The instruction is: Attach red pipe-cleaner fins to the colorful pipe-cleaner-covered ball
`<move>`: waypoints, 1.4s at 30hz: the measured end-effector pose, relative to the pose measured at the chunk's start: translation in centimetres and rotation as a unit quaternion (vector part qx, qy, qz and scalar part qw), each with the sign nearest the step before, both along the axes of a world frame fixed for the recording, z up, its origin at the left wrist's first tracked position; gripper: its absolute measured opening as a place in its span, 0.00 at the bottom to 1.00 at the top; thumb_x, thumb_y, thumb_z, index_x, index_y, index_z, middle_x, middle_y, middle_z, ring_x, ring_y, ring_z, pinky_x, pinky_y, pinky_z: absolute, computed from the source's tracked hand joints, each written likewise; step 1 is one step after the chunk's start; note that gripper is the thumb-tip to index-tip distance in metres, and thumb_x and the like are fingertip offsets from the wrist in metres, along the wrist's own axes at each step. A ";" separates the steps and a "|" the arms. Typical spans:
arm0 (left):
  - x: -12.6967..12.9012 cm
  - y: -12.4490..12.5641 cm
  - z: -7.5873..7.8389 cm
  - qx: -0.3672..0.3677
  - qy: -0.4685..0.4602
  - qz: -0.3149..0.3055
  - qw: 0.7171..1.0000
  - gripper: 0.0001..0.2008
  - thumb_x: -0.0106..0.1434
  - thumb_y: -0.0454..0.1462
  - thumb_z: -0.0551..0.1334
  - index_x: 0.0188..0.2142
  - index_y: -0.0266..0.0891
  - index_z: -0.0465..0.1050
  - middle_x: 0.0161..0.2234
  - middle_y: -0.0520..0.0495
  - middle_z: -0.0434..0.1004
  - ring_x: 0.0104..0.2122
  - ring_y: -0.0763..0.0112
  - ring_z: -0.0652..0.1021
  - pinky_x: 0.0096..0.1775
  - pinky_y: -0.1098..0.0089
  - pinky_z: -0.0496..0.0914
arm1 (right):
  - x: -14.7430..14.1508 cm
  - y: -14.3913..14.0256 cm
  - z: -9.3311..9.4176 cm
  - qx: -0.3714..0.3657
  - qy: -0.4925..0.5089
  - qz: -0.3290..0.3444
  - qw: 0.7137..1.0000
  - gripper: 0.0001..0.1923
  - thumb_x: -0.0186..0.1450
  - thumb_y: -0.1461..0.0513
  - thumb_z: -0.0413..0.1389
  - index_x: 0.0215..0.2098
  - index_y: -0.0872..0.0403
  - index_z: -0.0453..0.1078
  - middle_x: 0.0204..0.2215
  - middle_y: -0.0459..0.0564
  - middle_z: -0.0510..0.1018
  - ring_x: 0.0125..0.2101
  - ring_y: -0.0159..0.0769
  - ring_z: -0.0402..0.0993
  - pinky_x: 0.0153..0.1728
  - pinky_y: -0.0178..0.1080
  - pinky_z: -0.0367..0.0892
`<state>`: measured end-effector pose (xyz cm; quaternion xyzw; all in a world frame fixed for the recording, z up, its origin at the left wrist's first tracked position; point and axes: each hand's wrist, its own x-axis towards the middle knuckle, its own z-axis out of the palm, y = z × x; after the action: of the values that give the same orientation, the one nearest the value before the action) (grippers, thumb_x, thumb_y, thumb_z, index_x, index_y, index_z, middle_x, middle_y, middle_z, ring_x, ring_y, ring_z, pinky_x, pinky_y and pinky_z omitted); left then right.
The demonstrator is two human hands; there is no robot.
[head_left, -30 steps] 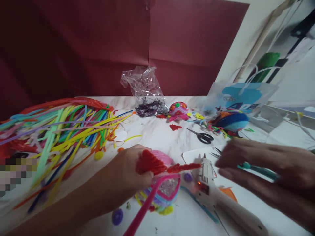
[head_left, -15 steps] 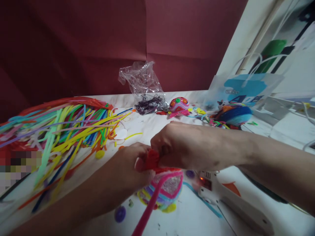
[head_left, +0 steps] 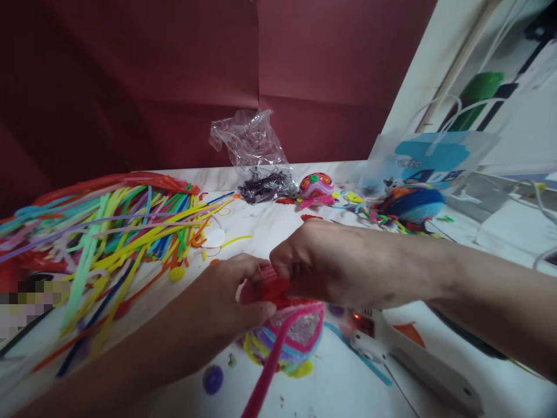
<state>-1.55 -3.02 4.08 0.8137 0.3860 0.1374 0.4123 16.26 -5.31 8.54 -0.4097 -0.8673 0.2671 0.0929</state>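
A craft ball (head_left: 300, 328) wound with pink, blue, purple and yellow pipe cleaners sits low in the middle, a clear, shiny patch showing on its side. My left hand (head_left: 243, 290) is closed round its left and top edge. Over the top, my right hand (head_left: 311, 261) has its fingers curled on a red piece (head_left: 276, 285) joined to the ball; its fingertips are partly hidden. From the ball a long pink pipe cleaner (head_left: 272, 357) sticks out toward me, its loose end blurred. A white hot glue gun (head_left: 369, 331) with a lit red light lies right of the ball.
Bundles of coloured pipe cleaners (head_left: 130, 226) spread over the left. Behind stand a clear plastic bag (head_left: 261, 151), a finished-looking pink ball figure (head_left: 317, 187), a blue ball (head_left: 413, 203) and a translucent carrier bag (head_left: 435, 154). A purple button (head_left: 213, 379) lies in front.
The red piece between my hands has tilted, and more pink shows beside it. My right hand has shifted slightly right, and the loose pink pipe cleaner has swung a little right.
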 end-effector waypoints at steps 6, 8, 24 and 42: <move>-0.2 -0.1 0.0 0.011 0.009 -0.011 1.000 0.06 0.55 0.38 0.60 0.33 0.40 0.70 0.35 0.52 0.75 0.37 0.66 0.73 0.41 0.66 0.66 | -0.1 -0.3 0.2 -0.024 -0.005 -0.001 1.000 0.10 0.56 0.75 0.54 0.26 0.56 0.71 0.17 0.37 0.67 0.19 0.19 0.61 0.16 0.17 0.54; -0.4 -0.1 0.1 0.014 0.011 -0.014 1.000 0.07 0.55 0.39 0.60 0.33 0.40 0.70 0.34 0.53 0.75 0.36 0.66 0.73 0.41 0.66 0.66 | -0.1 -0.3 0.1 -0.017 -0.003 0.007 1.000 0.09 0.56 0.75 0.55 0.28 0.57 0.72 0.19 0.37 0.69 0.20 0.19 0.61 0.17 0.18 0.55; -0.4 -0.4 0.1 0.029 0.018 -0.021 0.999 0.04 0.54 0.37 0.58 0.29 0.39 0.69 0.32 0.51 0.73 0.35 0.65 0.73 0.36 0.68 0.66 | 0.1 -0.3 0.0 -0.007 -0.066 -0.016 0.998 0.04 0.57 0.69 0.55 0.26 0.57 0.68 0.20 0.40 0.70 0.20 0.22 0.61 0.17 0.22 0.54; -0.1 -0.3 0.3 0.024 0.009 -0.004 1.000 0.03 0.52 0.36 0.57 0.27 0.38 0.66 0.32 0.49 0.72 0.35 0.64 0.73 0.37 0.66 0.66 | 0.0 -0.2 -0.1 0.009 -0.059 -0.019 0.998 0.08 0.55 0.73 0.53 0.21 0.57 0.64 0.15 0.37 0.63 0.17 0.21 0.55 0.15 0.23 0.49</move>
<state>-1.64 -3.33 4.41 0.8259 0.3835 0.1376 0.3897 16.28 -5.51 8.47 -0.4403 -0.8657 0.2326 0.0508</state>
